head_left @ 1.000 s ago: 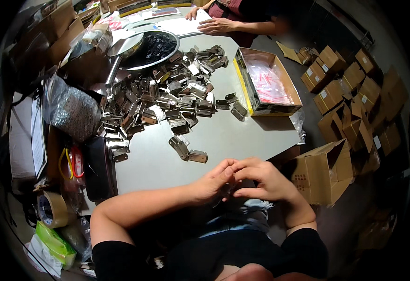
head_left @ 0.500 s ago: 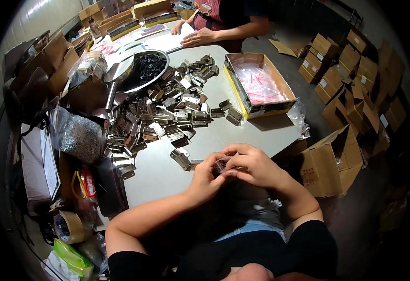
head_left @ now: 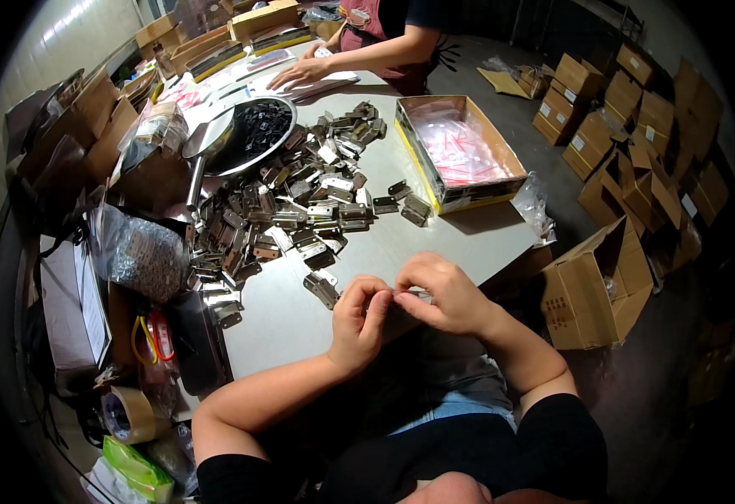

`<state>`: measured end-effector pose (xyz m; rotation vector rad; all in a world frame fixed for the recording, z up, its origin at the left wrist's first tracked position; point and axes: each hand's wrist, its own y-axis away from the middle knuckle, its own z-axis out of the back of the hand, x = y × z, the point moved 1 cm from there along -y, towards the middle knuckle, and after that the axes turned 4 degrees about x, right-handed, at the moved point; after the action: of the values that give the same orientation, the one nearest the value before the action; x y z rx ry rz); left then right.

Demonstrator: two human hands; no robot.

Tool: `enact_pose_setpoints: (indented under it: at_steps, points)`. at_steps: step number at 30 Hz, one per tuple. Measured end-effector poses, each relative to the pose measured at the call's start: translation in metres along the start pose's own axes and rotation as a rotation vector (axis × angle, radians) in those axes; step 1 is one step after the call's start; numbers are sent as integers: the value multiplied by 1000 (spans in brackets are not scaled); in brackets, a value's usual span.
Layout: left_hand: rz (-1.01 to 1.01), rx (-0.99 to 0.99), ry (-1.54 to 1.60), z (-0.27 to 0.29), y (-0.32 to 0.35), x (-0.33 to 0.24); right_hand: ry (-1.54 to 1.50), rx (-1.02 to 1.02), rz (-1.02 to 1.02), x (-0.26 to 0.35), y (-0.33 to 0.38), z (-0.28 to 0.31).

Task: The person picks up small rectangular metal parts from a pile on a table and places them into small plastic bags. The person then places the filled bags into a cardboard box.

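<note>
My left hand (head_left: pixel 359 323) and my right hand (head_left: pixel 443 294) meet over the near edge of the table, fingertips touching. Both are closed in a pinch on a small clear plastic bag (head_left: pixel 419 294), which is mostly hidden by the fingers. Just beyond my left hand lies a metal hinge-like bracket (head_left: pixel 321 290). Past it spreads a big heap of similar metal brackets (head_left: pixel 325 210). A steel bowl (head_left: pixel 293 134) of small black parts stands behind the heap at the left.
An open box (head_left: pixel 502 186) of clear bags with red edges stands at the right of the table. Across it, a co-worker's hand (head_left: pixel 300 74) rests on papers. Cartons (head_left: pixel 590 290) lie on the floor at right; scissors (head_left: pixel 162 336) and a tape roll (head_left: pixel 136 414) are at left.
My fingers have shifted from cupping the bag with dark contents to pinching at its edge, and my left hand has turned. The co-worker's hands have moved left over the papers.
</note>
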<state>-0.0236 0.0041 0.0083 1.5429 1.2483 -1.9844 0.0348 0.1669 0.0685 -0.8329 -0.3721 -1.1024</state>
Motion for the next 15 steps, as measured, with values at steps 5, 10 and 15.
enact_pose_setpoints:
  at_steps: [5,10,15]
  points:
    - [16,-5,1,-2,5,-1,16,22,-1,1,9,2]
    - [63,21,78,-2,3,3,-5,-45,-158,-2,40,26]
    - [99,35,179,-7,9,2,54,-354,-431,-14,110,83]
